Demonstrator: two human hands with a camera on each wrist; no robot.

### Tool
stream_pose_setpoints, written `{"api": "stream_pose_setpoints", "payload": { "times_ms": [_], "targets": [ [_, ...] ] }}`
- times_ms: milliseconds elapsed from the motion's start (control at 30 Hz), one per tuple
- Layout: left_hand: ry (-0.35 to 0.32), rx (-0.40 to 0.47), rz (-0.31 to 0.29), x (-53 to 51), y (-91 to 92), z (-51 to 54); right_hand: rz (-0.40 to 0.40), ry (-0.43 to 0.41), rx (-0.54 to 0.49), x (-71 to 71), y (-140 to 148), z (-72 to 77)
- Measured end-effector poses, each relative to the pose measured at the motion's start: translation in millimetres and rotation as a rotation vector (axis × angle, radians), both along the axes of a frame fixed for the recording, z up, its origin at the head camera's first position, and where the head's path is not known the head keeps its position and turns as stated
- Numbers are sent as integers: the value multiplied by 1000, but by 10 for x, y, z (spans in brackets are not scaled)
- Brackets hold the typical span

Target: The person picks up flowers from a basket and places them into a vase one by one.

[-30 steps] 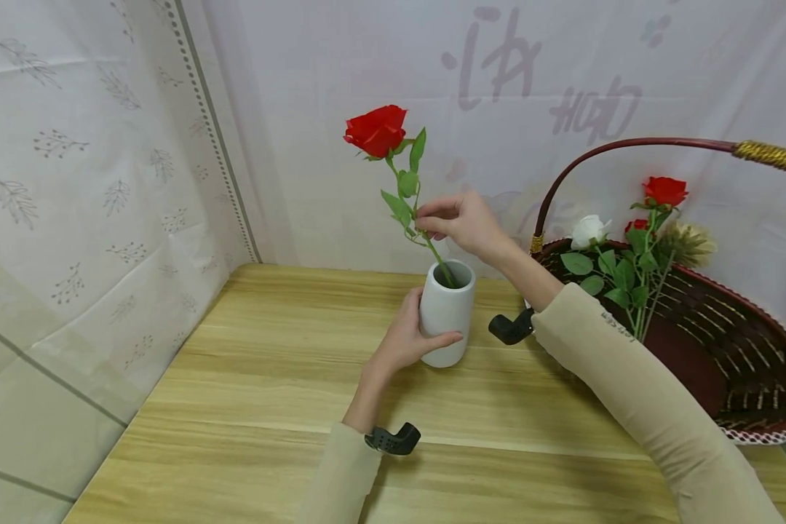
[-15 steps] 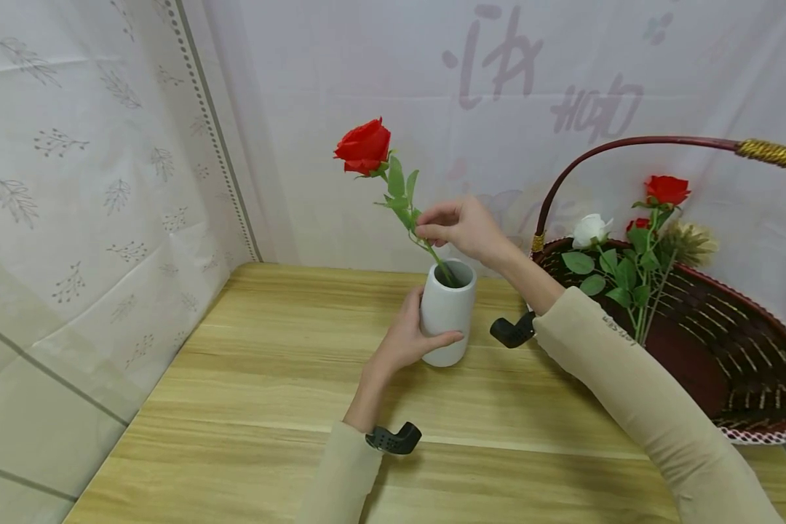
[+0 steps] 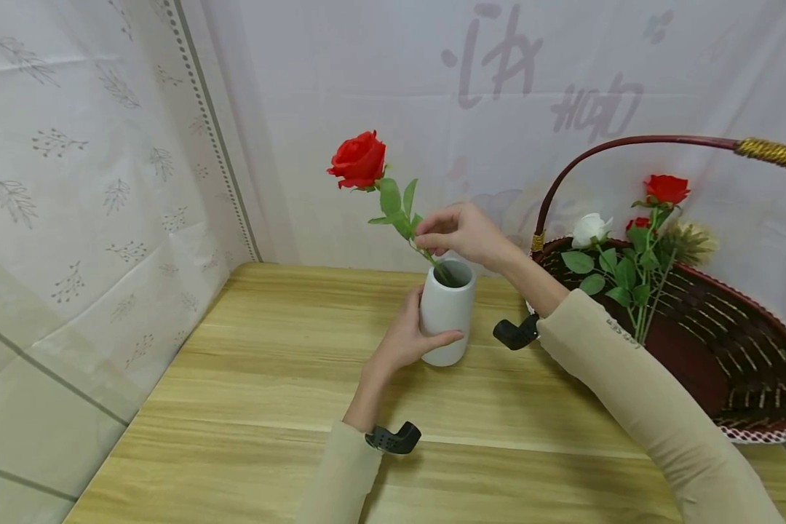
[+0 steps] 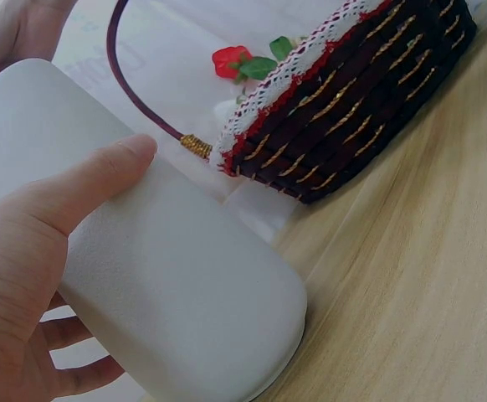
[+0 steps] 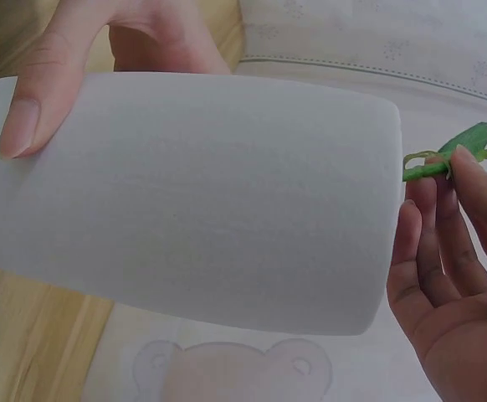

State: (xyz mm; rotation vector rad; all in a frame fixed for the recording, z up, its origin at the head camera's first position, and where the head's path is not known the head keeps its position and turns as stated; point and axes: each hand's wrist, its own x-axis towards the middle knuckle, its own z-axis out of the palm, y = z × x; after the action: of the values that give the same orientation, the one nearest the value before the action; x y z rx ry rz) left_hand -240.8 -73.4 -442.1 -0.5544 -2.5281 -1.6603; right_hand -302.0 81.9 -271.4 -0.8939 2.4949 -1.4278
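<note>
A white vase (image 3: 447, 320) stands upright on the wooden table. My left hand (image 3: 406, 336) grips its lower body, thumb across the front and fingers round the left side; in the left wrist view the thumb lies along the vase (image 4: 185, 276). A red rose (image 3: 359, 161) leans left out of the vase mouth, its lower stem inside. Just above the rim, my right hand (image 3: 465, 233) pinches the stem between thumb and fingers. The right wrist view shows this pinch on the green stem (image 5: 426, 171) beside the rim. The stem's end is hidden in the vase.
At right stands a dark woven basket (image 3: 760, 327) with a tall arched handle (image 3: 635, 143). It holds a white rose (image 3: 589, 231), red roses (image 3: 667, 189) and a pale yellowish flower (image 3: 691, 242). Printed cloth (image 3: 301, 145) hangs behind the table (image 3: 268, 386).
The rose head has come down and slightly left, and the bloom has turned. My right hand has lowered a little towards the vase rim. The left hand and vase stay put.
</note>
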Motion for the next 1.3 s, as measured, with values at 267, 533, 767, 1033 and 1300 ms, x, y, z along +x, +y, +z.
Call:
{"api": "stream_pose_setpoints", "payload": {
  "times_ms": [267,533,767,1033,1300],
  "targets": [
    [4,-15,10,-14,-7,-19,69,-21,0,-9,25,-11],
    [19,-17,3,-18,-9,-19,96,-30,5,9,67,11],
    [22,-21,1,-17,-10,-22,106,-44,1,3,82,14],
    [17,2,-14,-25,-5,-23,106,-48,-20,-1,110,0],
    [17,25,-17,-20,-5,-14,104,-50,-36,6,136,-20]
  ]
}}
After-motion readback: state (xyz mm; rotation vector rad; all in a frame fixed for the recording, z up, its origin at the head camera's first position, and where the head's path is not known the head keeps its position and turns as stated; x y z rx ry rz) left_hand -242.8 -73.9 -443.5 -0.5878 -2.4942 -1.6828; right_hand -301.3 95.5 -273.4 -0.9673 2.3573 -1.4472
